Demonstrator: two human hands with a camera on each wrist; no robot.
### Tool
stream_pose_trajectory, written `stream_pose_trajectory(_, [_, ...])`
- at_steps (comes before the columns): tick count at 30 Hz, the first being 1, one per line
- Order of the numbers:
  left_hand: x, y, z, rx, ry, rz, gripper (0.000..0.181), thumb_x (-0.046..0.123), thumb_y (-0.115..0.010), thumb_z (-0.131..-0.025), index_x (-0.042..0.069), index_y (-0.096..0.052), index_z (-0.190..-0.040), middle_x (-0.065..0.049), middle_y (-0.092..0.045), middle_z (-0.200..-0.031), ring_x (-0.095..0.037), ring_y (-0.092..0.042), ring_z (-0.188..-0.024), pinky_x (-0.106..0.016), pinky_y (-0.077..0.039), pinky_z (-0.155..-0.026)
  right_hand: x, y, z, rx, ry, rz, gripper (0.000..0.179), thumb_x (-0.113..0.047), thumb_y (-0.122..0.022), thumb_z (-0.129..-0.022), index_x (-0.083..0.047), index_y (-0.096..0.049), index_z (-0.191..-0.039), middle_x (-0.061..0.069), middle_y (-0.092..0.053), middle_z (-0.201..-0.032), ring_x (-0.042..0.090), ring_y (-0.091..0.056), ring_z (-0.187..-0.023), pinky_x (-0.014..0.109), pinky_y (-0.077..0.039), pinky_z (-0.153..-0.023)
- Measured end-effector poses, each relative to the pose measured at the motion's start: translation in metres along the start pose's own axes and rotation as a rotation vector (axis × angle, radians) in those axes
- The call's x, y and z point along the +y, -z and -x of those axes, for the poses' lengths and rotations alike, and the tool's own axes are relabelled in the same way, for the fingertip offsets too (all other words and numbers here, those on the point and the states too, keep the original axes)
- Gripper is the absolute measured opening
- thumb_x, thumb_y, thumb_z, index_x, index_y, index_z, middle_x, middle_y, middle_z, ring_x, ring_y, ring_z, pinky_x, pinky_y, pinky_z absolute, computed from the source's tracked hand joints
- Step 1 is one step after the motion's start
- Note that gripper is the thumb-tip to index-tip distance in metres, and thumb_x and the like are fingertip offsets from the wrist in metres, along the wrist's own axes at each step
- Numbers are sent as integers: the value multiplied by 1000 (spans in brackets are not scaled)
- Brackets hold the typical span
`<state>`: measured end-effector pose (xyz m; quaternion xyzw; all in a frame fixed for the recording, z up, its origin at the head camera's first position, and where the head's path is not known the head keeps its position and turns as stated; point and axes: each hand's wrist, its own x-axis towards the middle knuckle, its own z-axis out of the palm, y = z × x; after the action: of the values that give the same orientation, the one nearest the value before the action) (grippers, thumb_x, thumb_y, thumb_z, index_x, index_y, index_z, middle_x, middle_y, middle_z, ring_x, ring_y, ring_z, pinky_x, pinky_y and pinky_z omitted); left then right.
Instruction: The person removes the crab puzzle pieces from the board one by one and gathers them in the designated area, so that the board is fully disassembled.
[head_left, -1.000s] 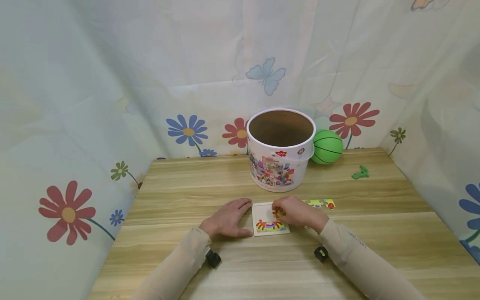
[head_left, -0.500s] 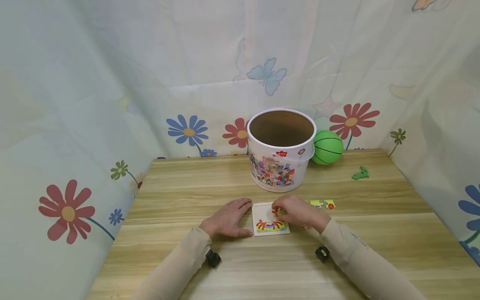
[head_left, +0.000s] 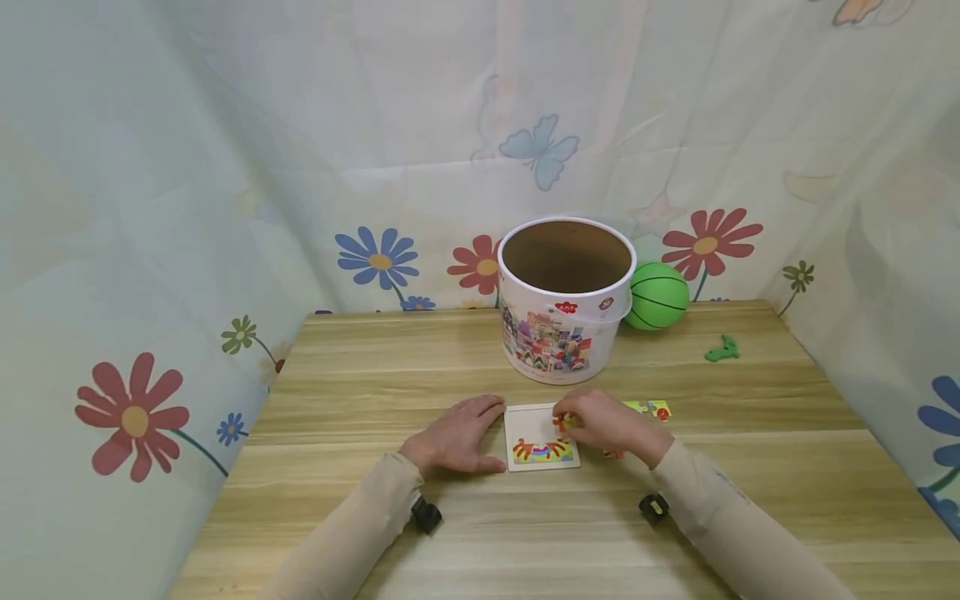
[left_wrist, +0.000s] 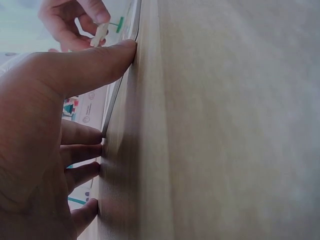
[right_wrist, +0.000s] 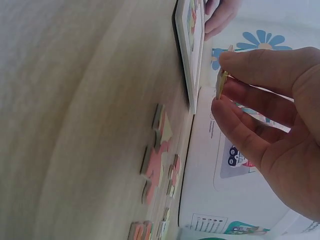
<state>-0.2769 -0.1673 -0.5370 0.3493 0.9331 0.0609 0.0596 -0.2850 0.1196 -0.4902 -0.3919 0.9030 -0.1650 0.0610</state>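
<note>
A square puzzle board [head_left: 528, 421] lies flat on the table, its near part filled with colourful pieces showing red, yellow and blue. My left hand [head_left: 456, 437] rests at the board's left side, thumb and fingertips touching its edge. Over the board's right part, my right hand [head_left: 611, 421] pinches a puzzle piece [right_wrist: 221, 84] between thumb and fingers. That piece is raised off the board and seen edge-on in the right wrist view. Loose puzzle pieces [right_wrist: 157, 162] lie on the table to the right of the board, partly hidden by my right hand in the head view.
A white bucket [head_left: 555, 346] with printed pictures stands behind the board. Touching or close to its right side is a green ball [head_left: 658, 297]. A small green toy [head_left: 722, 348] lies farther right on the wooden table [head_left: 390, 367]. Flowered curtains surround the table.
My right hand has shifted slightly to the right with the piece still pinched, uncovering more of the board and a loose piece near its right edge. The left hand has stayed in place.
</note>
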Motion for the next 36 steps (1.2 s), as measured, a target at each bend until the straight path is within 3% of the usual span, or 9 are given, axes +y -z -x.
stream_pose_trajectory(11, [1,1,1,8,-11,9,97,69,-61,-81,8,-33,-151,-9,-32,-157,-26,-30,-144,-42,-24,-121,5,5,10,-5,-83,-45,30,-12,-73,-85,-7,-70,-114,5,-69,-111,22,-65,-103,42,-54,-91])
stream_pose_trajectory(23, [1,2,1,2,-9,12,98,69,-61,-81,8,-33,-152,-9,-31,-157,-27,-29,-145,-42,-23,-121,12,11,25,6,-125,-32,28,-15,-72,-88,-11,-71,-116,2,-69,-114,22,-62,-107,44,-53,-93])
stream_pose_trajectory(36, [1,4,2,0,-16,11,97,69,-60,-81,8,-33,-151,-9,-32,-157,-26,-30,-144,-42,-24,-120,27,16,45,50,-138,-20,25,-13,-72,-87,-7,-71,-112,7,-70,-111,27,-63,-105,47,-53,-92])
